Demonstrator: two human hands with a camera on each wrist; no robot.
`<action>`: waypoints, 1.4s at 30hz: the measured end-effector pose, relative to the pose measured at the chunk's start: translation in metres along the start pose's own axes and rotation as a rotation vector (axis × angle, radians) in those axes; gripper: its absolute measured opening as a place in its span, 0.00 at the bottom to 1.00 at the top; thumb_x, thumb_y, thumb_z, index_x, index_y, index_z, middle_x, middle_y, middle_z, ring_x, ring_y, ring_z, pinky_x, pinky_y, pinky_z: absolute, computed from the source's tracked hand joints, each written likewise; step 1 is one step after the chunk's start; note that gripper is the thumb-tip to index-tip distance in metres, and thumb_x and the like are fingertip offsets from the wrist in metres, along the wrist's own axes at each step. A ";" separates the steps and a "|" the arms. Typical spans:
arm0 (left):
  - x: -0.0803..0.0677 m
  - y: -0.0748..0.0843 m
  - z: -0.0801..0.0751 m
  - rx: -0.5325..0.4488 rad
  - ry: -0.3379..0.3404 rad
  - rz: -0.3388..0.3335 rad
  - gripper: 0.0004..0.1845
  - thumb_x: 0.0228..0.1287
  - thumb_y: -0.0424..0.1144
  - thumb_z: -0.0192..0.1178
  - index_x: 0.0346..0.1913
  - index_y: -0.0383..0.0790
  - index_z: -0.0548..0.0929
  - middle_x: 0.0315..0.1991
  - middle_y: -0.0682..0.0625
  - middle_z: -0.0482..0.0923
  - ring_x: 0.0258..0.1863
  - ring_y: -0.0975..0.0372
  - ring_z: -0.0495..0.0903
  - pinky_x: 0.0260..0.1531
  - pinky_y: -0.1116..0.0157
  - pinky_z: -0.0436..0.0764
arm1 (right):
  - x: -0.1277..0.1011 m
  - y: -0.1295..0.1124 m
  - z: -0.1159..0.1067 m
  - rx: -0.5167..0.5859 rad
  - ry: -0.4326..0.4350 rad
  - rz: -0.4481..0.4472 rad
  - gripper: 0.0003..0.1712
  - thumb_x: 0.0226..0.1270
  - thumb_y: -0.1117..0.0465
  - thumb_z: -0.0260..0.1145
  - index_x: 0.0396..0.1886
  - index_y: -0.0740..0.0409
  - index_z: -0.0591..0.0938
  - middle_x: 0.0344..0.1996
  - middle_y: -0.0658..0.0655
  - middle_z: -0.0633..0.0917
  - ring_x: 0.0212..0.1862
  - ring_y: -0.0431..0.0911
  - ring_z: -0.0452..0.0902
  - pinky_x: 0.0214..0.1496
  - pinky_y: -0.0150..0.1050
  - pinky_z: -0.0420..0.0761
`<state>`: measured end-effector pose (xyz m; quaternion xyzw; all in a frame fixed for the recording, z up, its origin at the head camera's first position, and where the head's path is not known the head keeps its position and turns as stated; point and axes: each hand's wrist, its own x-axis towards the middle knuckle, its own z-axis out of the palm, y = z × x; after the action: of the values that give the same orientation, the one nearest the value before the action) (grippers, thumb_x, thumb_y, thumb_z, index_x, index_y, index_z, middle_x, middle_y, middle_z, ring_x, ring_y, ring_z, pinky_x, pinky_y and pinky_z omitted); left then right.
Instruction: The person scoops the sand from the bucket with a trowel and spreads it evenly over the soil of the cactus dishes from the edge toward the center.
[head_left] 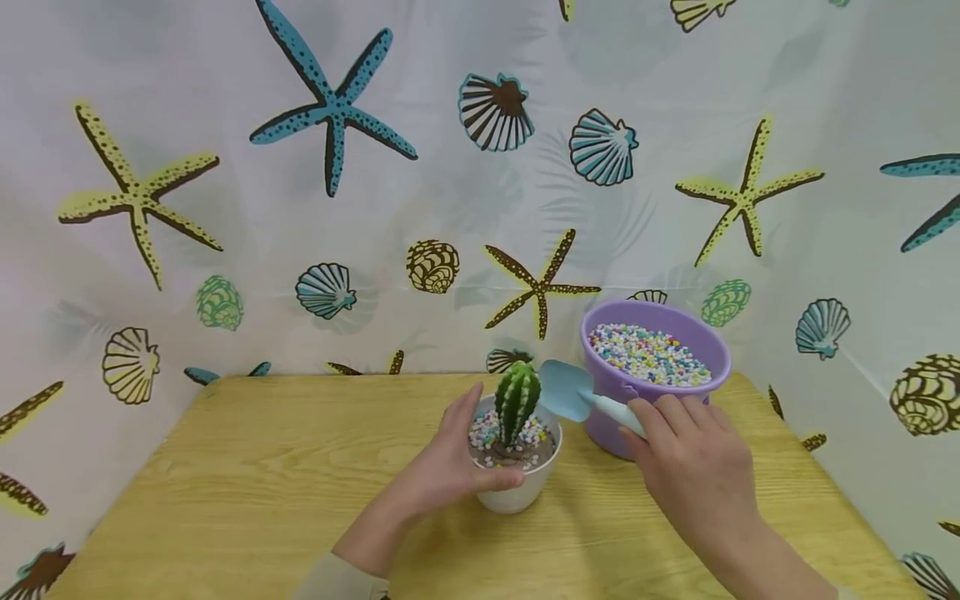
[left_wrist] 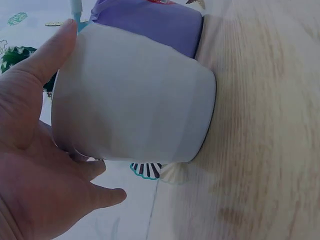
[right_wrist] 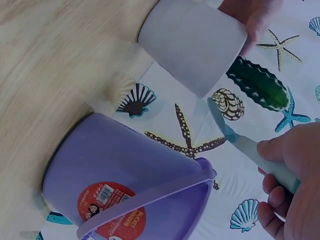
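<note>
A seashell-print curtain backs your wooden surface (head_left: 247,467). Your left hand (head_left: 442,467) has its fingers wrapped round the white cactus pot (head_left: 517,487) at centre. Your right hand (head_left: 693,467) grips the blue trowel (head_left: 573,392), its blade between the cactus (head_left: 516,398) and the purple pebble bucket (head_left: 652,367) on the right.
</note>
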<state>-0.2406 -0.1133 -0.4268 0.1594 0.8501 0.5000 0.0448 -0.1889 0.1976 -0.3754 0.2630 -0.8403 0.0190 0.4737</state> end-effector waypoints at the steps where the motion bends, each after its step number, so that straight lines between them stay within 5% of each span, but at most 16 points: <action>1: 0.000 -0.002 0.000 -0.009 -0.010 -0.004 0.75 0.54 0.56 0.88 0.92 0.46 0.43 0.90 0.35 0.41 0.85 0.35 0.52 0.79 0.33 0.57 | 0.001 0.001 -0.001 0.004 0.004 0.009 0.19 0.62 0.60 0.82 0.51 0.62 0.88 0.36 0.58 0.87 0.35 0.57 0.80 0.32 0.51 0.79; 11: 0.001 -0.006 0.006 0.020 0.016 -0.028 0.74 0.54 0.59 0.87 0.91 0.40 0.47 0.87 0.32 0.52 0.82 0.35 0.61 0.78 0.34 0.64 | 0.010 0.019 -0.022 0.034 0.009 0.114 0.18 0.62 0.60 0.81 0.50 0.60 0.90 0.34 0.58 0.88 0.33 0.59 0.82 0.28 0.53 0.78; 17: 0.003 -0.003 0.005 0.059 0.020 -0.028 0.74 0.54 0.60 0.87 0.91 0.38 0.48 0.86 0.32 0.53 0.81 0.35 0.63 0.77 0.35 0.65 | 0.018 0.042 -0.039 0.017 -0.045 0.214 0.15 0.64 0.58 0.81 0.48 0.58 0.91 0.32 0.56 0.87 0.29 0.53 0.80 0.21 0.46 0.72; 25: 0.004 -0.004 0.007 0.036 0.018 -0.025 0.73 0.55 0.59 0.87 0.91 0.38 0.48 0.86 0.32 0.53 0.81 0.35 0.62 0.77 0.34 0.65 | 0.024 0.068 -0.051 0.062 -0.213 0.379 0.14 0.73 0.55 0.79 0.51 0.58 0.91 0.37 0.58 0.90 0.32 0.53 0.79 0.19 0.42 0.66; 42: 0.003 -0.006 0.009 0.024 0.024 -0.020 0.72 0.55 0.58 0.87 0.91 0.38 0.49 0.86 0.31 0.53 0.82 0.35 0.61 0.78 0.35 0.63 | 0.035 0.113 -0.045 0.150 -0.524 0.547 0.24 0.85 0.46 0.67 0.61 0.61 0.89 0.42 0.61 0.90 0.27 0.49 0.72 0.22 0.43 0.67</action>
<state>-0.2430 -0.1077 -0.4361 0.1453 0.8582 0.4909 0.0378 -0.2202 0.2926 -0.2979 0.0590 -0.9682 0.1381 0.2000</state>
